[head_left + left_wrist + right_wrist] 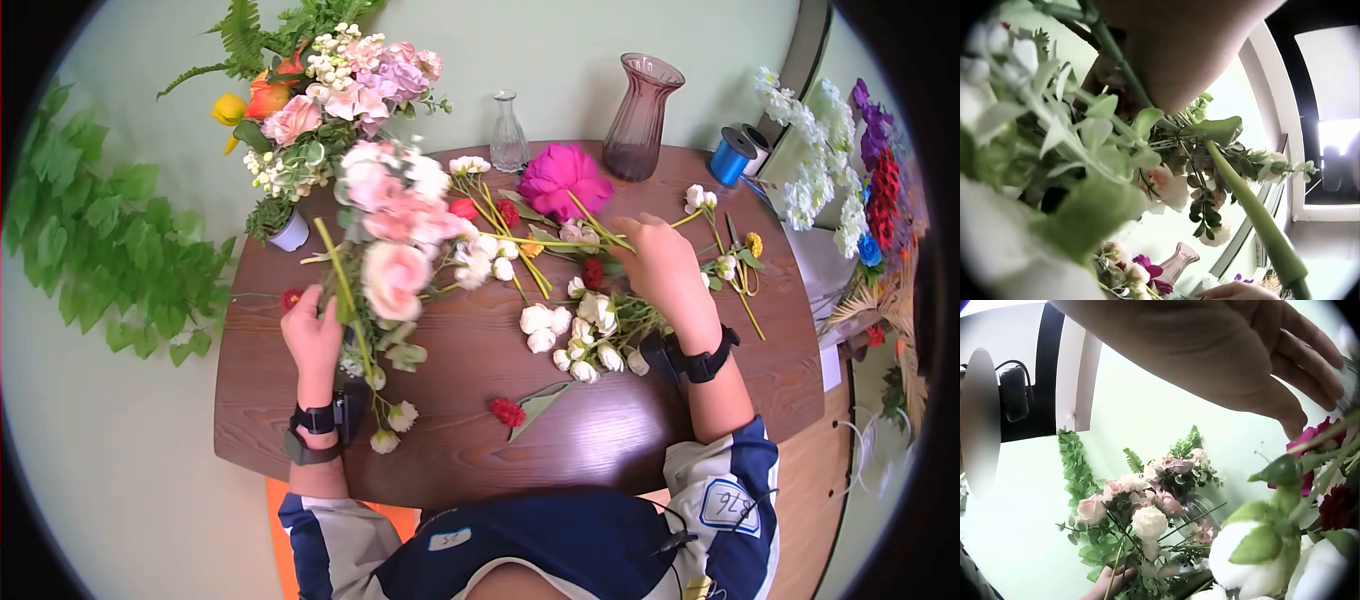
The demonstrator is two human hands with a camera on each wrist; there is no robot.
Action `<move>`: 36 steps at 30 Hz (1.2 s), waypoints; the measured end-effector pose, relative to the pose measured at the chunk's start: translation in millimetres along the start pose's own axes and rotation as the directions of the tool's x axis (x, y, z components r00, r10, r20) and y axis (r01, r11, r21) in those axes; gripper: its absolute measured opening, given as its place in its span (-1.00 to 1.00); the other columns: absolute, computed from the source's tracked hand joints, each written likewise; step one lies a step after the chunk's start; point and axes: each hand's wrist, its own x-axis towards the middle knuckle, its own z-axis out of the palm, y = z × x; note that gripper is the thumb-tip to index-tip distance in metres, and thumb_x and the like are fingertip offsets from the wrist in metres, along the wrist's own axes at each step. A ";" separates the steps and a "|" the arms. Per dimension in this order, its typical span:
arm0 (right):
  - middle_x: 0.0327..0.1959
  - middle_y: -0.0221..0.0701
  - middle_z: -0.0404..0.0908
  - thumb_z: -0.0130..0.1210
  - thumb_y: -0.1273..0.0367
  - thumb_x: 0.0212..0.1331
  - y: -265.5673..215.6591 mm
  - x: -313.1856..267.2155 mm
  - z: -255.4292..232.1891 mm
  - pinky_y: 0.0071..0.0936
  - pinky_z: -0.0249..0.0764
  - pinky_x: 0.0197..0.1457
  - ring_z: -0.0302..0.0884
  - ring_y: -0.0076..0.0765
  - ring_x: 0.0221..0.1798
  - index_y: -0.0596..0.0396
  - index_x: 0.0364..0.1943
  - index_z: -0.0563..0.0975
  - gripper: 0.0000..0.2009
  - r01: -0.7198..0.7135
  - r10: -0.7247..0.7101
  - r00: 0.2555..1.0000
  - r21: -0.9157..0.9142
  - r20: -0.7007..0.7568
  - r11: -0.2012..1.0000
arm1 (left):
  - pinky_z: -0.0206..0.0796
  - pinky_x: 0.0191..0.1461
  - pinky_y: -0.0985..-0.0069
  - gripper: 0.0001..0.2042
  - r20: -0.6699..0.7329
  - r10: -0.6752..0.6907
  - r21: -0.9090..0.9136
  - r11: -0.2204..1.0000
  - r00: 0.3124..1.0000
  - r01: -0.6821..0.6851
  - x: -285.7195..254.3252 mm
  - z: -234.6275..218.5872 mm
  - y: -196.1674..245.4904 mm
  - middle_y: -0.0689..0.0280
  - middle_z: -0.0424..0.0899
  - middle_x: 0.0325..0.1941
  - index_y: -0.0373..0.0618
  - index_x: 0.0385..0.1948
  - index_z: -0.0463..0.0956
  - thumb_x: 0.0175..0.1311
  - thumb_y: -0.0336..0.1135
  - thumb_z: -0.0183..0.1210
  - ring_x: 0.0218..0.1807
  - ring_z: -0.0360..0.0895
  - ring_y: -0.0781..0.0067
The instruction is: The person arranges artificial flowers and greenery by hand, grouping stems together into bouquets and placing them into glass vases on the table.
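My left hand [312, 335] grips the stems of a bouquet [395, 280] of pink roses and pale blossoms, held over the table's left part. Long green stems jut from this bunch, and white buds [385, 440] dangle at its lower end. In the right wrist view the left hand [1110, 582] shows beneath the pink and white blooms. Over loose flowers at the right, my right hand [662, 262] reaches with extended fingers, its fingertips right at some green stems [600, 235]. The right wrist view shows its thumb and fingers spread apart. A magenta peony [562, 182] lies just beyond it.
White rosebuds [595, 335] and a red carnation [507, 411] lie on the brown table [450, 440]. Toward the back stand a clear vase [508, 135], a mauve vase [642, 120] and blue ribbon spools [732, 155]. A potted arrangement [290, 232] stands back left; scissors [733, 235] lie right.
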 end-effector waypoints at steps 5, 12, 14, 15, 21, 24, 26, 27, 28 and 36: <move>-0.28 -0.26 0.55 0.12 0.38 0.07 -32.2 2.0 -13.7 -0.41 0.46 -0.20 0.53 -0.28 -0.19 0.13 0.04 0.37 -0.59 0.055 -0.048 0.998 0.779 -0.032 0.625 | 0.35 -0.40 0.47 -0.82 -0.066 0.183 -0.082 0.979 0.981 -0.188 -17.6 14.6 31.9 0.20 0.59 -0.56 -0.11 -0.42 0.56 -0.15 -0.44 0.23 -0.53 0.54 0.24; -0.07 -0.33 0.44 0.22 0.49 -0.10 -56.2 -16.0 17.3 -0.55 0.36 -0.01 0.44 -0.49 -0.10 0.17 0.18 0.16 -0.32 -0.190 -0.063 0.974 0.935 0.218 0.299 | 0.27 -0.49 0.41 -0.80 -0.020 0.361 -0.036 0.932 0.933 -0.361 -37.8 21.5 51.5 0.28 0.52 -0.66 -0.04 -0.47 0.53 -0.25 -0.42 0.26 -0.59 0.48 0.22; -0.15 -0.40 0.47 0.17 0.54 -0.09 -47.5 -12.8 13.9 -0.65 0.36 -0.20 0.43 -0.60 -0.26 0.16 0.13 0.22 -0.40 -0.247 -0.051 0.964 0.951 0.260 0.186 | 0.28 -0.47 0.41 -0.77 0.055 0.396 -0.049 0.918 0.917 -0.394 -37.4 18.1 54.2 0.28 0.53 -0.63 -0.03 -0.43 0.52 -0.24 -0.42 0.26 -0.57 0.48 0.22; -0.23 -0.47 0.50 0.12 0.59 -0.09 -44.6 -10.9 11.6 -0.74 0.36 -0.39 0.42 -0.71 -0.43 0.15 0.08 0.28 -0.47 -0.300 -0.046 0.952 0.951 0.303 0.072 | 0.29 -0.44 0.43 -0.75 0.089 0.422 -0.048 0.907 0.902 -0.419 -36.8 19.8 50.6 0.30 0.56 -0.56 -0.04 -0.40 0.50 -0.23 -0.39 0.27 -0.54 0.49 0.25; -0.24 -0.46 0.54 -0.06 0.75 -0.15 -37.8 -3.2 -8.3 -0.81 0.37 -0.40 0.50 -0.70 -0.31 0.22 -0.03 0.38 -0.53 -0.042 0.122 0.992 0.990 0.025 0.136 | 0.30 -0.33 0.49 -0.74 0.199 0.361 -0.112 0.932 0.911 -0.345 -23.1 11.4 62.9 0.35 0.55 -0.47 -0.10 -0.37 0.49 -0.17 -0.38 0.29 -0.39 0.50 0.36; -0.26 -0.38 0.56 -0.04 0.75 -0.14 -35.4 -3.7 -24.3 -0.74 0.43 -0.33 0.53 -0.60 -0.33 0.26 -0.06 0.40 -0.57 0.047 0.160 0.984 0.986 -0.073 0.162 | 0.25 -0.23 0.46 -0.79 0.152 0.383 -0.189 0.916 0.911 -0.353 -19.0 12.4 65.4 0.33 0.53 -0.47 -0.11 -0.37 0.50 -0.11 -0.39 0.23 -0.32 0.45 0.34; -0.28 -0.36 0.56 0.02 0.72 -0.08 -28.4 -3.1 -28.8 -0.73 0.44 -0.34 0.55 -0.56 -0.32 0.28 -0.10 0.42 -0.64 0.098 0.143 0.983 0.990 -0.111 0.099 | 0.22 -0.19 0.42 -0.82 0.174 0.403 -0.239 0.902 0.899 -0.358 -18.1 17.8 55.3 0.32 0.52 -0.45 -0.10 -0.36 0.49 -0.06 -0.39 0.20 -0.30 0.44 0.31; -0.30 -0.34 0.57 0.05 0.68 -0.03 -27.4 -4.1 -28.7 -0.71 0.46 -0.33 0.56 -0.52 -0.32 0.29 -0.16 0.43 -0.72 0.130 0.149 0.980 0.991 -0.131 0.016 | 0.18 -0.16 0.38 -0.84 0.192 0.424 -0.289 0.886 0.885 -0.362 -19.0 20.9 50.3 0.31 0.51 -0.44 -0.09 -0.36 0.48 -0.01 -0.39 0.17 -0.27 0.42 0.27; -0.30 -0.34 0.57 0.05 0.68 -0.03 -27.8 -4.9 -28.2 -0.71 0.46 -0.33 0.56 -0.52 -0.32 0.29 -0.16 0.43 -0.72 0.127 0.147 0.981 0.992 -0.128 0.016 | 0.18 -0.16 0.38 -0.84 0.193 0.421 -0.289 0.888 0.886 -0.358 -20.2 23.3 47.4 0.31 0.51 -0.44 -0.09 -0.36 0.48 -0.01 -0.39 0.17 -0.27 0.42 0.27; -0.27 -0.40 0.55 0.05 0.65 -0.02 -47.6 -16.1 -15.3 -0.61 0.42 -0.13 0.50 -0.56 -0.22 0.24 -0.21 0.44 -0.76 0.086 -0.048 0.996 0.983 -0.080 0.163 | 0.22 -0.22 0.32 -0.80 0.237 0.526 -0.153 0.851 0.817 -0.503 -33.7 20.2 63.4 0.22 0.45 -0.46 -0.16 -0.27 0.43 0.01 -0.46 0.11 -0.29 0.41 0.17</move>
